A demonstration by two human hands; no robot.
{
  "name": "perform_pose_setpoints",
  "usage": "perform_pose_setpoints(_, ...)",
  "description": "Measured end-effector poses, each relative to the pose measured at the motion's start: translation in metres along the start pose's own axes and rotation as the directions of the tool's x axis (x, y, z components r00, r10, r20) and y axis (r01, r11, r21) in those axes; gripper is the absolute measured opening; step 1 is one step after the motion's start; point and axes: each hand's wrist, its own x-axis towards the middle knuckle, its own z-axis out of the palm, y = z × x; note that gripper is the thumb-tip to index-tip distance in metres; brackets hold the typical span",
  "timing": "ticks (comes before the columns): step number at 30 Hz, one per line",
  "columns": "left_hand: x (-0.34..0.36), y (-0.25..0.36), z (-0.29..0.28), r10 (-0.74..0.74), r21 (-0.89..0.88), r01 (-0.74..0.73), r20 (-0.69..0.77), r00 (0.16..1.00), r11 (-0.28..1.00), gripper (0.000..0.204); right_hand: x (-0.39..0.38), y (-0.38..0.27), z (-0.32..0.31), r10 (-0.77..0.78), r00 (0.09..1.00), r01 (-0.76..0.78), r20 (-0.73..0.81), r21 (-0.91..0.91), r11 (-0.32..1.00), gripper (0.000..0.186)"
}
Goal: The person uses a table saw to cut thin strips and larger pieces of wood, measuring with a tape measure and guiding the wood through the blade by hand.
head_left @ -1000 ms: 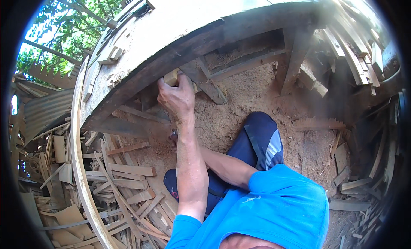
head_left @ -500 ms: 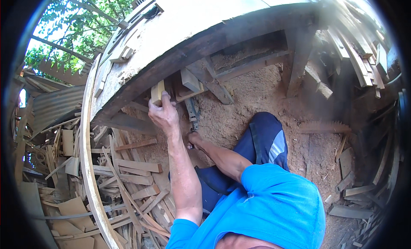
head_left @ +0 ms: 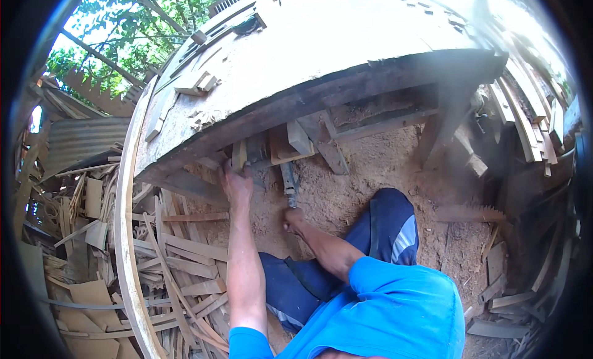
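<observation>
My left hand [head_left: 237,181] reaches under the near edge of a big wooden workbench [head_left: 272,103]. Its fingers close round the near end of a pale wooden block [head_left: 239,155], whose far end sits in the shade below the bench. To the right of it, my right hand [head_left: 294,221] is a closed fist at the lower end of a grey metal tool [head_left: 289,179] with a long narrow body. The tool's exact kind is hard to make out. Just above it, a squared timber piece [head_left: 299,138] and a wooden board [head_left: 281,143] jut out from beneath the bench.
Offcuts [head_left: 185,260] lie heaped at the left, beside a long curved wooden strip [head_left: 126,235]. Sawdust [head_left: 370,155] covers the ground under the bench. Stacked slats [head_left: 519,121] lean at the right, and a toothed blade [head_left: 471,214] lies below them. Small wood pieces [head_left: 196,83] rest on the benchtop.
My left hand has moved down relative to the bench edge, and the block now sits farther beneath it. My right hand remains on the metal tool. The whole view has shifted slightly.
</observation>
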Motion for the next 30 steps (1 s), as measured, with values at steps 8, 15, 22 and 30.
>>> perform_pose_setpoints(8, -0.038, -0.035, -0.118, 0.047, 0.189, -0.066, 0.104, 0.993, 0.98, 0.062, -0.075, -0.012, -0.05, -0.091, 0.881, 0.046, 0.465, 0.106, 0.993, 0.014)
perform_pose_setpoints(15, 0.0, 0.055, -0.19, 0.843, 0.327, -0.778, -0.225, 0.488, 0.537, 0.043, -0.069, -0.025, 0.029, 0.089, 0.586, -0.517, 0.805, 0.286, 0.807, 0.015)
perform_pose_setpoints(22, 0.053, 0.161, -0.111, 0.964, 0.294, -0.917, -0.084, 0.254, 0.267, 0.083, 0.056, 0.002, -0.045, -0.104, 0.963, -0.062, 0.25, 0.58, 0.812, 0.012)
perform_pose_setpoints(30, 0.059, 0.078, -0.151, 0.96, 0.523, -0.813, -0.044, 0.276, 0.258, 0.082, -0.061, 0.005, -0.033, 0.057, 0.86, -0.221, 0.507, 0.269, 0.938, 0.019)
